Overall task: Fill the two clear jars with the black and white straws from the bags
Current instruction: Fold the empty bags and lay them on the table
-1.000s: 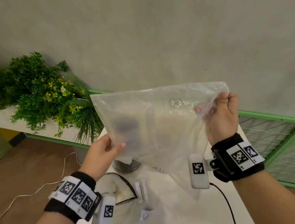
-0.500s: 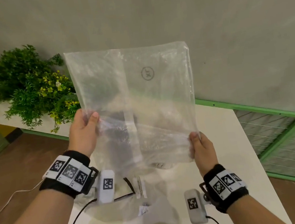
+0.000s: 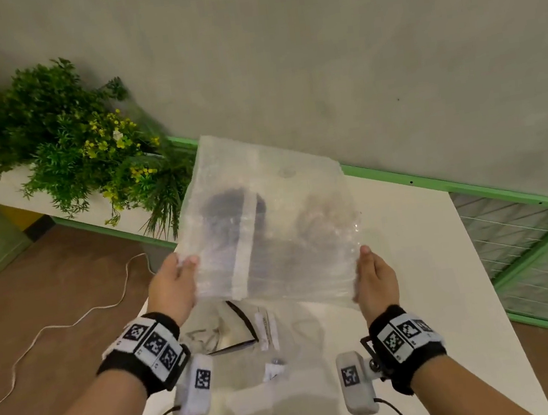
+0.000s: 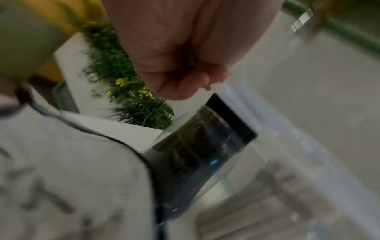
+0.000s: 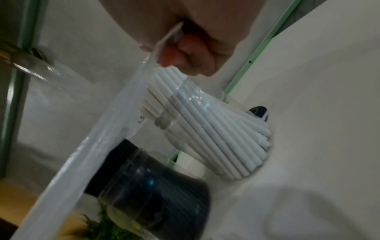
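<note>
I hold an empty clear plastic bag [image 3: 268,228] in the air over the white table [image 3: 431,291], tilted away from me. My left hand [image 3: 183,266] pinches its near left edge, thumb on top. My right hand [image 3: 364,265] pinches the near right corner; in the right wrist view the hand [image 5: 191,48] has its fingers curled round the film. Behind the bag stand two clear jars. The left jar [image 5: 156,191] is packed with black straws [image 4: 197,159]. The right jar [image 5: 216,129] holds white straws. Both show only as blurs through the bag in the head view.
Another flat clear bag [image 3: 247,341] with a dark strip lies on the table under my wrists. Green plants [image 3: 67,136] stand in a planter at the left. A green rail [image 3: 470,186] runs along the table's far side. A white cable [image 3: 72,321] lies on the floor.
My right hand went from the bag's top right corner down to its near right corner. The bag, held upright half a second ago, has dropped lower and tipped away from me.
</note>
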Tool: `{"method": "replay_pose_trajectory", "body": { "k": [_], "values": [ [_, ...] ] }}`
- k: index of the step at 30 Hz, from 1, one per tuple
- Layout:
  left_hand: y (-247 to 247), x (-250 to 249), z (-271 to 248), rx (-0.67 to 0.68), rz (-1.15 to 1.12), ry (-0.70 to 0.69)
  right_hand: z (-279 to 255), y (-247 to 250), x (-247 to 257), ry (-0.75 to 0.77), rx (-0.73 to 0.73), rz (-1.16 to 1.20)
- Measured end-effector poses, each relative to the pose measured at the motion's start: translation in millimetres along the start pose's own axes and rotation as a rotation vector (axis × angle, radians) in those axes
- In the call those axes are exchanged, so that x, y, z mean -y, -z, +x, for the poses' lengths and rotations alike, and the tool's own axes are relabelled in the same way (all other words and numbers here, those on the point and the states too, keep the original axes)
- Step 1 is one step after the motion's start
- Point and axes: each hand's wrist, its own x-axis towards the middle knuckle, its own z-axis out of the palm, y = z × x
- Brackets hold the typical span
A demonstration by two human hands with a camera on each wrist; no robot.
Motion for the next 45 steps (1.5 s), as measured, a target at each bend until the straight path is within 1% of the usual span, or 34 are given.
{"method": "replay_pose_trajectory", "body": {
  "k": [1, 2, 4, 5, 7, 8, 10, 12, 13, 15, 18, 19, 20, 22, 24, 25, 26, 28, 29, 30, 31, 32, 34, 35, 36, 37, 39, 42, 45],
  "values": [
    [3.1, 3.4, -1.8, 0.017, 0.018, -0.008, 0.4, 1.7, -3.0, -0.002, 0.015, -0.044],
    [5.0, 10.0, -3.0, 0.051, 0.054, 0.013, 1.4, 2.8, -6.7, -0.007, 0.040, -0.087],
    [9.1, 22.4, -1.6, 0.119, 0.161, 0.083, 7.1, 4.9, -12.7, 0.000, 0.095, -0.176],
    [12.6, 24.0, -0.2, 0.143, 0.206, 0.111, 10.9, 7.1, -13.5, 0.016, 0.119, -0.176],
    [20.2, 16.9, 4.3, 0.134, 0.217, 0.096, 20.2, 12.9, -6.0, 0.078, 0.166, -0.115],
    [23.6, 7.9, 6.2, 0.107, 0.186, 0.052, 25.0, 16.3, 1.6, 0.116, 0.197, -0.103],
    [27.3, -17.9, 9.7, 0.078, 0.145, -0.085, 34.8, 20.5, 20.1, 0.199, 0.262, -0.130],
    [26.3, -40.7, 14.5, 0.109, 0.192, -0.224, 42.8, 21.9, 40.0, 0.282, 0.340, -0.208],
    [25.3, -46.1, 19.0, 0.116, 0.244, -0.270, 46.0, 21.6, 48.2, 0.309, 0.384, -0.253],
    [25.0, -49.2, 26.8, 0.077, 0.320, -0.315, 50.5, 20.3, 61.1, 0.360, 0.458, -0.363],
    [32.4, -47.8, 29.3, -0.019, 0.296, -0.335, 53.7, 16.8, 74.2, 0.398, 0.526, -0.655],
    [36.1, -46.5, 29.4, -0.049, 0.296, -0.352, 53.4, 15.9, 75.7, 0.428, 0.506, -0.748],
    [40.5, -46.1, 28.6, -0.081, 0.321, -0.377, 52.7, 15.4, 76.4, 0.493, 0.457, -0.801],
    [49.2, -46.2, 28.2, -0.154, 0.447, -0.427, 50.0, 14.6, 76.7, 0.661, 0.334, -0.775],
    [53.5, -51.3, 23.9, -0.227, 0.659, -0.487, 46.3, 12.7, 79.1, 0.838, 0.220, -0.711],
    [52.8, -56.6, 19.8, -0.228, 0.766, -0.541, 42.8, 10.6, 83.0, 0.925, 0.173, -0.685],
    [50.2, -63.6, 15.4, -0.200, 0.858, -0.600, 38.1, 7.7, 88.7, 0.993, 0.140, -0.646],
    [41.3, -77.8, 7.2, -0.141, 0.952, -0.692, 25.1, 2.8, 104.6, 1.058, 0.103, -0.562],
    [36.8, -84.0, 4.5, -0.122, 0.933, -0.701, 18.7, 2.5, 111.6, 1.070, 0.101, -0.533],
    [34.4, -88.5, 3.4, -0.107, 0.871, -0.680, 13.6, 4.0, 117.0, 1.061, 0.128, -0.521],
    [33.5, -91.8, 2.7, -0.095, 0.777, -0.644, 9.6, 7.4, 121.6, 1.024, 0.197, -0.531],
    [33.2, -92.8, 1.8, -0.084, 0.679, -0.598, 6.2, 12.5, 125.1, 0.957, 0.316, -0.553],
    [32.7, -91.4, -0.9, -0.047, 0.464, -0.526, -0.8, 22.0, 128.3, 0.742, 0.616, -0.567],
    [31.5, -92.4, -5.0, 0.002, 0.319, -0.482, -4.9, 23.9, 127.8, 0.640, 0.726, -0.534],
    [29.9, -95.1, -11.2, 0.084, 0.155, -0.428, -9.4, 23.9, 126.1, 0.578, 0.778, -0.490],
    [26.8, -99.5, -19.6, 0.194, -0.009, -0.366, -14.1, 21.9, 124.2, 0.558, 0.775, -0.468],
    [19.1, -107.7, -36.2, 0.370, -0.250, -0.237, -23.1, 14.0, 119.8, 0.578, 0.723, -0.521],
    [8.2, -118.5, -59.4, 0.550, -0.532, -0.018, -33.4, -5.1, 107.4, 0.648, 0.647, -0.575],
    [-2.1, -122.8, -76.9, 0.698, -0.764, 0.141, -43.8, -21.7, 97.6, 0.680, 0.480, -0.568]
  ]
}}
